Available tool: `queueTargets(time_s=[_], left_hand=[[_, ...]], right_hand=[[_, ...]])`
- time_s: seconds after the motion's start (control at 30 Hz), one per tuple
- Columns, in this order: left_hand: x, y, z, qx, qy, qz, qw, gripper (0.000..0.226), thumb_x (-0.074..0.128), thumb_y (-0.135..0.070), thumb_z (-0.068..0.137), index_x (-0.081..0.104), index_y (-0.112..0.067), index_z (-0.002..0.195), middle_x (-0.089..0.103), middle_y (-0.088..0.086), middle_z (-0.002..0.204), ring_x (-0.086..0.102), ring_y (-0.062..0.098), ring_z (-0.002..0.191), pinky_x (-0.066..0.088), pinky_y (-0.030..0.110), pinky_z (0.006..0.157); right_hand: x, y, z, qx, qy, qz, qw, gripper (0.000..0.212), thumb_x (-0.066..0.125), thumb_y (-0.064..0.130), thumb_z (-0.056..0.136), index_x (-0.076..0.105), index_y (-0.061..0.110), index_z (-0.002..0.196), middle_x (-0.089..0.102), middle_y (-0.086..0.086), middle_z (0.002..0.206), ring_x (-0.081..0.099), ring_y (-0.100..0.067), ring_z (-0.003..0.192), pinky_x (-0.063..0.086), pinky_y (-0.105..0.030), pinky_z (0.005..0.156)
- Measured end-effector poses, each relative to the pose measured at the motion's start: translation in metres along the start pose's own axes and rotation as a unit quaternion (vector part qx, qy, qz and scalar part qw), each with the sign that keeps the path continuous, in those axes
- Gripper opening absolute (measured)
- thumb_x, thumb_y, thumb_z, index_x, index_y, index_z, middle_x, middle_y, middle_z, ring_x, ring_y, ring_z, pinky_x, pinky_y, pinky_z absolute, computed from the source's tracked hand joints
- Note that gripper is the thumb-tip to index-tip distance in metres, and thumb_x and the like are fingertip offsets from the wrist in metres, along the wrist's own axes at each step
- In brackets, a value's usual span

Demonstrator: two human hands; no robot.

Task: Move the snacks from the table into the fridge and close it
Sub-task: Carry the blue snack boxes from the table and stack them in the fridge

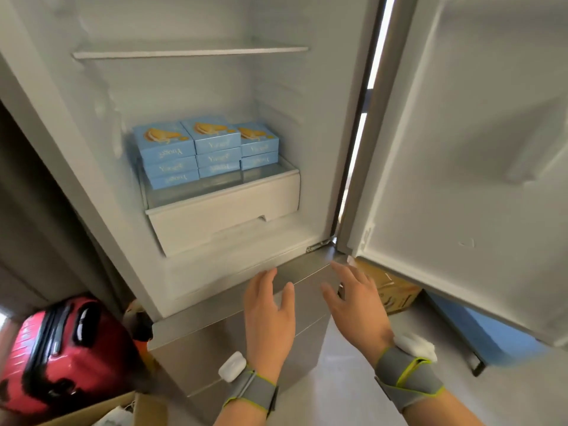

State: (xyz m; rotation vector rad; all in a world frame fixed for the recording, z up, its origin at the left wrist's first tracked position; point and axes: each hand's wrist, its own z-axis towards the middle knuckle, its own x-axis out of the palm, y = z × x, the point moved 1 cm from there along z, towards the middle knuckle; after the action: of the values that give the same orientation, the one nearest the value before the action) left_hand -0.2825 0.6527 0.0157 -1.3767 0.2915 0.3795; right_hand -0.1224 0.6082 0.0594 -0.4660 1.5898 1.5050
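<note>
Grip of the left hand (269, 312): wide, fingers straight and slightly spread, holding nothing. Grip of the right hand (353, 305): likewise wide, fingers relaxed and apart, holding nothing. Both hands are raised palm-down side by side before the grey ledge at the bottom of the fridge (307, 118) opening; whether any fingertip touches that ledge cannot be told. Each wrist carries a grey wristband (255, 392) edged in yellow-green with a small white device on it. The blue snack boxes (209, 149) are inside the fridge, set in three stacks touching one another towards the back of a glass shelf (196, 192): three boxes in the left stack, three in the middle, two in the right. The glass shelf lies directly over a white drawer (224, 210), which is pushed in. A higher shelf (190, 52) is seen above the boxes. The fridge door (461, 149) stands open at the right. The steel lower compartment front (215, 339) is closed. A red suitcase (61, 348) lies at lower left, next to an open cardboard box (144, 407). A second cardboard box (396, 290) sits on the floor under the door.
</note>
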Motion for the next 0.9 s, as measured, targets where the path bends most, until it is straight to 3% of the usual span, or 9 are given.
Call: queueTargets(time_s=[0.13,0.3,0.43,0.5,0.6,0.77,0.9], left_hand=[[0.031,-0.03,-0.019,0.039,0.041,-0.013,0.998,0.044,0.06,-0.036,0.101,0.056,-0.023,0.143,0.052,-0.002,0.145,0.043,0.016,0.139,0.036,0.037,0.117],[0.095,-0.082,-0.071,0.098,0.13,-0.024,0.986,0.044,0.059,-0.037,0.101,0.056,-0.021,0.143,0.054,-0.002,0.143,0.044,0.017,0.136,0.034,0.028,0.11],[0.158,-0.136,-0.143,0.148,0.212,-0.028,0.966,0.054,0.052,-0.052,0.097,0.057,-0.021,0.141,0.052,-0.002,0.142,0.048,0.019,0.135,0.042,0.041,0.113],[0.175,-0.148,-0.165,0.152,0.222,-0.035,0.962,0.06,0.047,-0.058,0.095,0.057,-0.022,0.142,0.05,-0.004,0.143,0.048,0.019,0.135,0.043,0.044,0.113],[0.216,-0.194,-0.24,0.212,0.256,-0.024,0.943,0.059,0.049,-0.056,0.094,0.061,-0.019,0.139,0.055,0.001,0.14,0.049,0.022,0.135,0.039,0.041,0.116],[0.267,-0.237,-0.339,0.258,0.339,-0.005,0.905,0.046,0.062,-0.036,0.101,0.059,-0.016,0.142,0.052,0.001,0.144,0.045,0.017,0.138,0.029,0.022,0.113],[0.302,-0.262,-0.418,0.285,0.4,-0.011,0.871,0.046,0.063,-0.035,0.101,0.058,-0.017,0.143,0.05,-0.002,0.144,0.043,0.013,0.138,0.034,0.034,0.119]], right_hand=[[-0.041,-0.029,-0.026,0.043,-0.053,-0.005,0.998,0.042,0.061,0.03,0.098,0.059,0.021,0.139,0.06,-0.002,0.13,0.048,-0.032,0.124,0.031,-0.025,0.098],[-0.109,-0.091,-0.084,0.112,-0.131,-0.006,0.985,0.044,0.06,0.035,0.098,0.058,0.023,0.141,0.059,-0.001,0.139,0.046,-0.027,0.129,0.037,-0.033,0.109],[-0.172,-0.158,-0.154,0.169,-0.198,0.0,0.966,0.05,0.055,0.046,0.094,0.058,0.028,0.141,0.061,0.001,0.136,0.05,-0.027,0.126,0.042,-0.038,0.106],[-0.191,-0.174,-0.171,0.181,-0.213,0.001,0.96,0.046,0.059,0.041,0.096,0.059,0.027,0.14,0.062,-0.002,0.133,0.051,-0.03,0.124,0.041,-0.037,0.104],[-0.241,-0.224,-0.237,0.228,-0.259,0.0,0.939,0.044,0.063,0.034,0.097,0.06,0.021,0.139,0.062,-0.005,0.136,0.052,-0.031,0.126,0.036,-0.033,0.104],[-0.291,-0.288,-0.326,0.276,-0.307,0.018,0.911,0.048,0.061,0.037,0.098,0.057,0.02,0.143,0.059,-0.004,0.142,0.049,-0.028,0.132,0.035,-0.034,0.11],[-0.323,-0.338,-0.395,0.32,-0.338,0.025,0.885,0.049,0.062,0.037,0.098,0.057,0.02,0.144,0.059,-0.005,0.143,0.049,-0.029,0.134,0.033,-0.034,0.111]])
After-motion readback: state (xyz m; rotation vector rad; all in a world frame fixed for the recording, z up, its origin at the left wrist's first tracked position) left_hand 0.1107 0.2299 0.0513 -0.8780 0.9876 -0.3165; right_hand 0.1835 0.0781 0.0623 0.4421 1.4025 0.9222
